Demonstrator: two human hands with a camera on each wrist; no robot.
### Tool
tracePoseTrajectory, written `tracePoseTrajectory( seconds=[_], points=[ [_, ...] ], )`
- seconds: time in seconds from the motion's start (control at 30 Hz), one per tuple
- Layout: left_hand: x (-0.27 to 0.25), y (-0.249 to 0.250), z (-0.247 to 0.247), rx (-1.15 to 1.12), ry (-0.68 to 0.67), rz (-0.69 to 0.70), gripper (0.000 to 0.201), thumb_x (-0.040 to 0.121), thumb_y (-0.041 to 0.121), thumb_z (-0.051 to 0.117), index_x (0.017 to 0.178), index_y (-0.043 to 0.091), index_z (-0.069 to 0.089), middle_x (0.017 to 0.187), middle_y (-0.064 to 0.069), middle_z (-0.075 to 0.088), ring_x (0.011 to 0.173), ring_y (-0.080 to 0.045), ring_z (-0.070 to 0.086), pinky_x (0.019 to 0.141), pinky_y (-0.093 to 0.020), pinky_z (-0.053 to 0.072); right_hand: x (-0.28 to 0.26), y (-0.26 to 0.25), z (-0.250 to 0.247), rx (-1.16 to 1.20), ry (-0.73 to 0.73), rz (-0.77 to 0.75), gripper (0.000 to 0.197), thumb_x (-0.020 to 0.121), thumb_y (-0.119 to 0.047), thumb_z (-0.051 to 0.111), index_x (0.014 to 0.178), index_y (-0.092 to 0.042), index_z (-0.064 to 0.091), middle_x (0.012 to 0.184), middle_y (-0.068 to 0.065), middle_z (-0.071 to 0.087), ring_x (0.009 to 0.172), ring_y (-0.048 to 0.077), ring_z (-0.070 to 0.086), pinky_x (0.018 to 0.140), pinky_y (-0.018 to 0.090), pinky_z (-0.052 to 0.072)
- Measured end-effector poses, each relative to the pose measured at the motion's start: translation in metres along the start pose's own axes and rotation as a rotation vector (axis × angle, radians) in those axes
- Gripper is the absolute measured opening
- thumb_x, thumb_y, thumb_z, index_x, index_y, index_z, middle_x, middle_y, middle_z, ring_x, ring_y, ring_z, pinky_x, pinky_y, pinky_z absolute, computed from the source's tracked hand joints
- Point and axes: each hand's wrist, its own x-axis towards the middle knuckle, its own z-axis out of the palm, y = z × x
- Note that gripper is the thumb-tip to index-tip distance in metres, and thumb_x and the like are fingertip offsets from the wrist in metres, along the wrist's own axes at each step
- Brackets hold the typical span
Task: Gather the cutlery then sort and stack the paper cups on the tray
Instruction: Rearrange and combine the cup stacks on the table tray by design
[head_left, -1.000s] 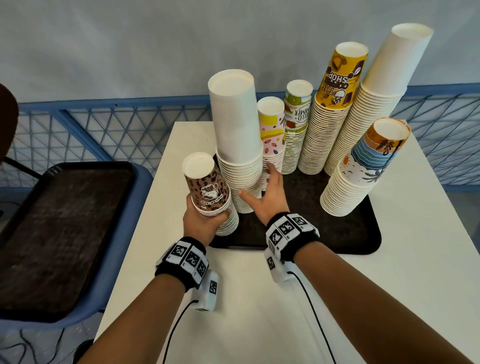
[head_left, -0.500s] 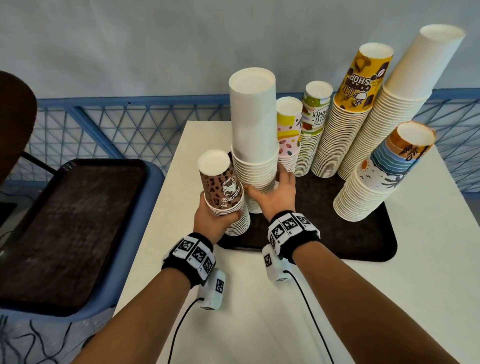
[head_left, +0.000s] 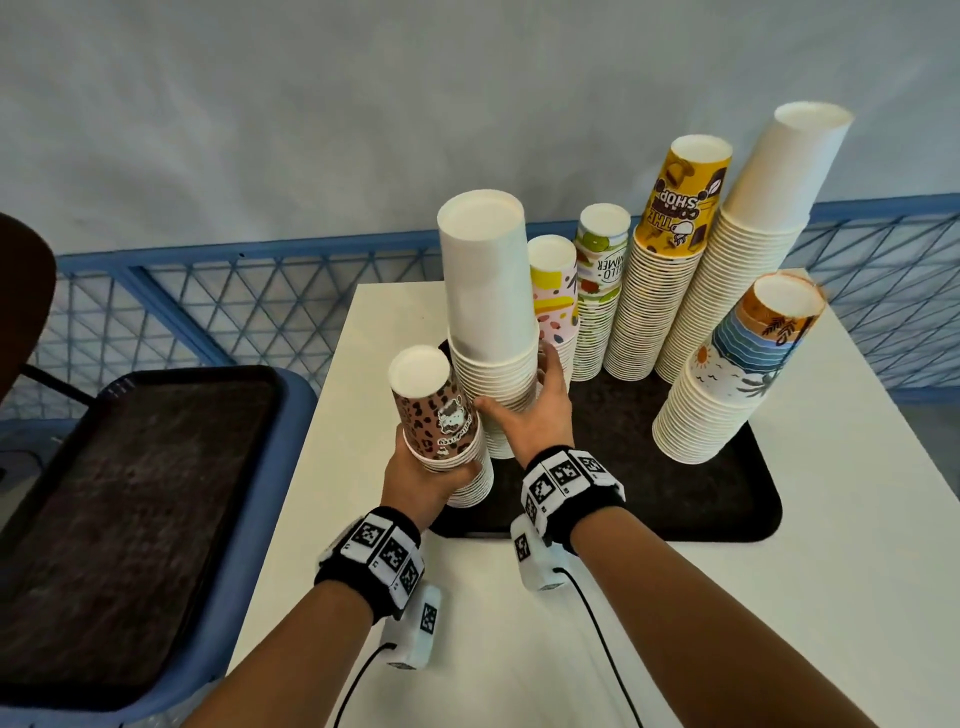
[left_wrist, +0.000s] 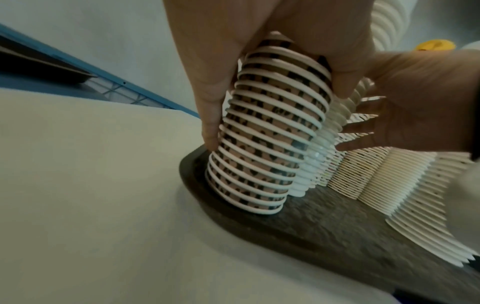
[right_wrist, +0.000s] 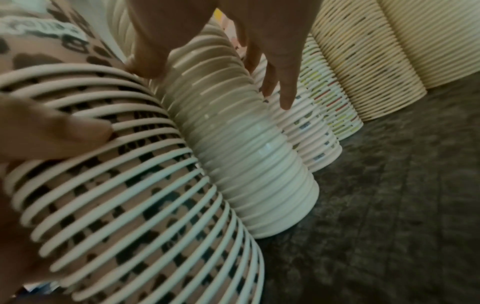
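White counter in the foreground, bearing a dark tray of upturned cup stacks. Left hand, grip curled round the leopard-print cup stack at the tray's near left corner. Right hand, fingers straight, grip spread against the plain white cup stack just behind. Left of the counter, a second dark tray on a blue stand; beyond, blue lattice railing and pale wall.

Both forearms reach forward side by side, each wrist wearing a black band with square markers. The left hand is curled, thumb and fingers clasped round something. The right hand is spread, fingers straight and parted.
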Motion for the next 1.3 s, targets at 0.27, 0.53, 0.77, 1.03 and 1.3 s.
tracePoseTrajectory(
  seconds=[0.27,0.53,0.77,1.03,1.3],
  points=[
    [-0.007,0.033,-0.040,-0.057,-0.306,-0.047,0.114,0.038,0.001,0.046,0.144,0.024,0.014,0.144,0.007,0.031,0.134,-0.011,0.031,0.109,-0.026,0.033,-0.001,0.002,0.000,0.004,0.049,-0.021,0.091,0.060,-0.023,0.084,0.137,-0.012,0.038,0.134,0.010,0.048,0.126,0.021,0.044,0.109,0.038,0.036],
    [-0.012,0.148,-0.047,-0.091,0.189,0.277,0.054,0.084,0.030,0.057,0.136,0.021,0.042,0.141,0.002,0.044,0.133,-0.014,0.038,0.108,-0.026,0.031,-0.003,0.007,-0.009,-0.028,0.047,-0.002,0.094,0.056,-0.025,0.086,0.137,-0.013,0.039,0.132,0.011,0.048,0.123,0.023,0.046,0.103,0.046,0.043],
    [-0.001,0.224,0.007,0.627,-0.003,0.591,0.070,0.079,0.033,0.066,0.141,0.031,0.033,0.151,-0.009,0.024,0.134,-0.025,0.036,0.110,-0.026,0.030,-0.007,0.001,-0.012,0.002,-0.006,0.034,0.097,0.057,-0.024,0.085,0.139,-0.015,0.033,0.136,0.009,0.047,0.126,0.023,0.044,0.108,0.039,0.037],
    [0.004,0.219,0.025,0.625,0.056,0.557,0.057,0.080,0.032,0.067,0.133,0.033,0.045,0.144,-0.007,0.031,0.126,-0.025,0.043,0.101,-0.031,0.041,-0.006,-0.002,-0.021,0.016,-0.027,0.050,0.104,0.051,-0.034,0.085,0.139,-0.031,0.029,0.135,0.002,0.050,0.123,0.021,0.049,0.103,0.042,0.043],
    [-0.016,0.228,0.070,0.602,-0.120,0.633,0.062,0.079,0.039,0.068,0.135,0.037,0.042,0.147,-0.001,0.028,0.128,-0.023,0.042,0.105,-0.035,0.040,-0.020,0.017,-0.075,-0.035,0.105,0.094,0.103,0.049,-0.033,0.082,0.137,-0.029,0.029,0.135,0.002,0.048,0.123,0.021,0.047,0.103,0.044,0.043]
  ],
)
